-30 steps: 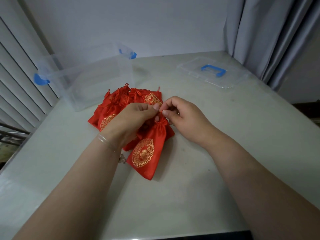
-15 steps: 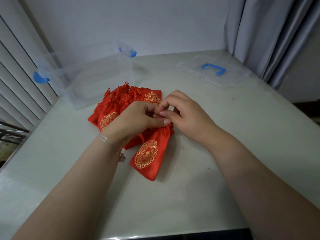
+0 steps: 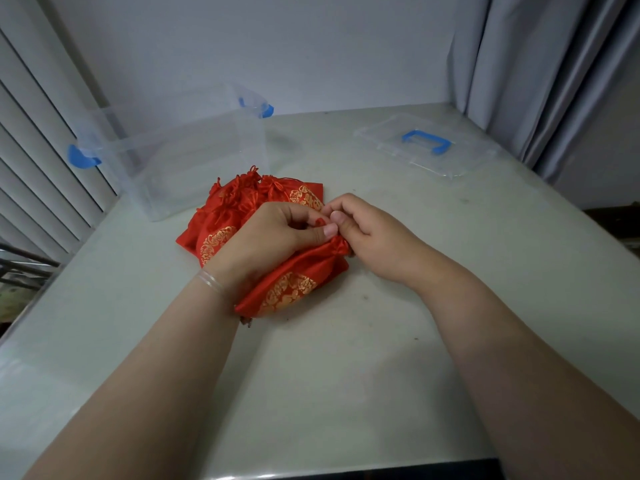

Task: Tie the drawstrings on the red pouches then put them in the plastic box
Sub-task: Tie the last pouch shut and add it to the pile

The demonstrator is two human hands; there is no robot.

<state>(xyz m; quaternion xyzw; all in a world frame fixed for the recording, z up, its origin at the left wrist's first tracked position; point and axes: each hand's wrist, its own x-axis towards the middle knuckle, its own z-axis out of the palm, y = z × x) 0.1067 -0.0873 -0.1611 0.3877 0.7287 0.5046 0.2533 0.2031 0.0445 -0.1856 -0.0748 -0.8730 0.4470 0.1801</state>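
A red pouch (image 3: 294, 282) with gold embroidery lies on the pale table (image 3: 346, 358), its gathered neck pointing right. My left hand (image 3: 270, 237) and my right hand (image 3: 367, 230) meet just above that neck, and both pinch its red drawstring (image 3: 320, 222) between fingertips. Behind my left hand sits a pile of several more red pouches (image 3: 242, 206). A clear plastic box (image 3: 180, 154) with blue latches stands open at the back left, with nothing visible inside.
The box's clear lid (image 3: 426, 147) with a blue handle lies at the back right. Grey curtains (image 3: 554, 74) hang on the right, white slats (image 3: 38, 157) on the left. A wall runs along the back.
The pouch has swung so its bottom points further toward my left forearm. Both hands have kept working the drawstring at its neck and shifted slightly.
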